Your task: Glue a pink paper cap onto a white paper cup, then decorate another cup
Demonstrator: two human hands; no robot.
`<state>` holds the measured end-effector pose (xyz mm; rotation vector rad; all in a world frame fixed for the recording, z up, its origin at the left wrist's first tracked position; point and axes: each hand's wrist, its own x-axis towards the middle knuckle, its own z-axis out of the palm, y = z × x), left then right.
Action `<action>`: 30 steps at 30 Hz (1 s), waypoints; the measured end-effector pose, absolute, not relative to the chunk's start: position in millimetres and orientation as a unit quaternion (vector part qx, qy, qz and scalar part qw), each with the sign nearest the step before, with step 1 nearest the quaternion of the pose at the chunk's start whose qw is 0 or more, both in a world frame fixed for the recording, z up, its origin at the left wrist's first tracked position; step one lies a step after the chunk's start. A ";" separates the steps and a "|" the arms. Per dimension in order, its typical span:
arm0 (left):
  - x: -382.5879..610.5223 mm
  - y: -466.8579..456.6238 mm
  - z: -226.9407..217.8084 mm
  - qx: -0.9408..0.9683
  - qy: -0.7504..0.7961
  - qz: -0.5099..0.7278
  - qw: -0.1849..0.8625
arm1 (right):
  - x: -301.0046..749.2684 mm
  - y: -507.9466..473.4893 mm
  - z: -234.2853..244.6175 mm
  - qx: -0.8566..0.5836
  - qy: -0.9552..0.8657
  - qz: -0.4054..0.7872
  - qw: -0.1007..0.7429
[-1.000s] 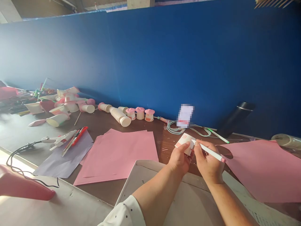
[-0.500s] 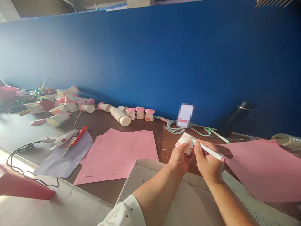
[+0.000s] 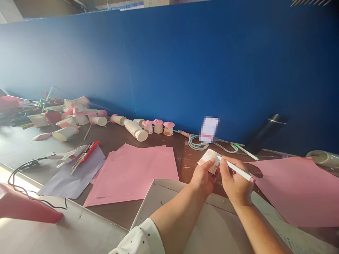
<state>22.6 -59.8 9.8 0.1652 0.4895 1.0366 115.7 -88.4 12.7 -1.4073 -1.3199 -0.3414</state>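
Observation:
My left hand (image 3: 201, 176) is closed round a small white paper cup (image 3: 208, 157) with pink marks, held tilted above the brown table (image 3: 113, 139). My right hand (image 3: 234, 181) grips a white pen with a pink cap (image 3: 238, 170); its tip touches the cup's side. Both hands hover just beyond the far edge of a white tray (image 3: 169, 197) in front of me.
Pink paper sheets (image 3: 137, 173) lie left of the hands and another pink sheet (image 3: 296, 187) to the right. A glue gun (image 3: 66, 155) and red scissors (image 3: 88, 150) rest on grey paper. Paper cups (image 3: 135, 130) and small pink-topped cups (image 3: 158, 126) line the blue wall; a black flask (image 3: 265, 132) leans there.

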 end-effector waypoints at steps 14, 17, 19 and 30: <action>23.7 -58.6 8.0 0.094 0.234 0.490 0.834 | 116.5 -88.5 12.6 -0.593 -0.565 -0.150 0.554; 23.8 -58.7 8.3 0.088 0.231 0.492 0.834 | 116.1 -88.2 13.4 -0.593 -0.566 -0.151 0.552; 24.0 -58.7 8.3 0.088 0.230 0.493 0.835 | 116.2 -88.1 13.3 -0.593 -0.566 -0.158 0.550; 24.9 -57.9 6.3 0.087 0.219 0.496 0.836 | 117.4 -86.9 11.1 -0.579 -0.576 -0.177 0.549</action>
